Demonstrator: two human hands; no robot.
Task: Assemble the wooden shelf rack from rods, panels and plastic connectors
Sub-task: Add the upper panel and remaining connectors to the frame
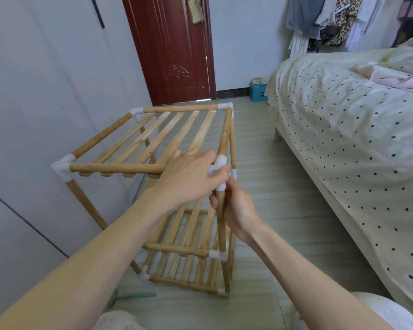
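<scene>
Left hand (191, 175) clamps the corner connector (220, 163); right hand (234, 208) grips the upright rod (221, 225). We should push it in straight.

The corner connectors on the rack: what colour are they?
White, seen in the head view, for example the connector at the near left corner.

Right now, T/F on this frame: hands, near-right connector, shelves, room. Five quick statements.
1. The left hand is on the white connector at the rack's near right top corner. True.
2. The right hand is open and hanging free. False: its grip is closed around the upright rod below that connector.
3. The top slatted panel is in place. True.
4. The rack lies on the bed. False: it stands on the floor beside the bed.
5. The door is white. False: dark red-brown.
</scene>
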